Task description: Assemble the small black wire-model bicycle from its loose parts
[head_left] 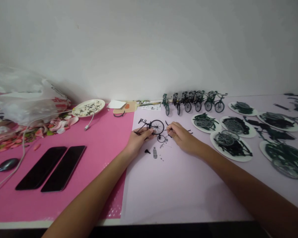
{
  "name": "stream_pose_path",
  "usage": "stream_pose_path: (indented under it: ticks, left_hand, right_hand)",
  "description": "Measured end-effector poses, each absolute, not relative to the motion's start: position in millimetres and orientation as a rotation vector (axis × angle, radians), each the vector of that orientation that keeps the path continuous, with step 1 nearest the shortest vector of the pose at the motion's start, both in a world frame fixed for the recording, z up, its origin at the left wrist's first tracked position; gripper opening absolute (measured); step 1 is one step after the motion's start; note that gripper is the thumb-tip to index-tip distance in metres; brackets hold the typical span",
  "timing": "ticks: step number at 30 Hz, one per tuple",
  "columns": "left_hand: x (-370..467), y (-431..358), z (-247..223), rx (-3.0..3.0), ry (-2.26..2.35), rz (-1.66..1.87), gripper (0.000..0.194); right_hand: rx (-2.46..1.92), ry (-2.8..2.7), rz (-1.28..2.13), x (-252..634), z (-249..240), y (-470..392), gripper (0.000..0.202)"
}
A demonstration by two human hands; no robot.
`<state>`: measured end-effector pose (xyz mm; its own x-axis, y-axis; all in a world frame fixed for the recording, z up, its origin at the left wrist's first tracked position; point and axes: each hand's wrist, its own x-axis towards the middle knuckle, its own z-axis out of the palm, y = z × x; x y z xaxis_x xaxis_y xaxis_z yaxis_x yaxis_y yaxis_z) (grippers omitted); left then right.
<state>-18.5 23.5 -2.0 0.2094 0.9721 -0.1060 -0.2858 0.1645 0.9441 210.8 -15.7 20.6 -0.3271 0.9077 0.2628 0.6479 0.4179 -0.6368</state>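
Observation:
My left hand (138, 139) grips the frame of a small black model bicycle (152, 126) with one spoked wheel fitted, held just above the pale lilac table (173, 188). My right hand (181, 136) is beside it on the right, fingers pinched on a small black part near the wheel. Loose bits lie below the hands: a small ring (161, 138), a black piece (147, 151) and a tiny grey bottle-shaped piece (155, 152).
A row of finished green model bicycles (195, 100) stands at the back. White plates with bicycle parts (229, 142) fill the right. On the pink mat (94, 155) lie two phones (52, 168), a mouse (8, 164), a plate (88, 107), a cable and a plastic bag (22, 96).

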Motion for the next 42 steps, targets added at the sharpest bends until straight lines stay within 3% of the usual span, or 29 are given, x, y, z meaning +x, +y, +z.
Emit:
stream_pose_path:
  ticks: [9, 22, 42]
  left_hand:
    - [-18, 18, 3, 1.045, 0.923, 1.108, 0.042]
    - [-15, 7, 14, 1.255, 0.936, 1.064, 0.037]
    - [-15, 7, 11, 1.404, 0.959, 1.03, 0.045]
  right_hand:
    - [-1.398, -1.918, 0.877, 194, 18, -25, 0.028]
    - [-1.266, -1.842, 0.584, 190, 3, -18, 0.021]
    - [-1.298, -1.876, 0.623, 190, 3, -19, 0.022]
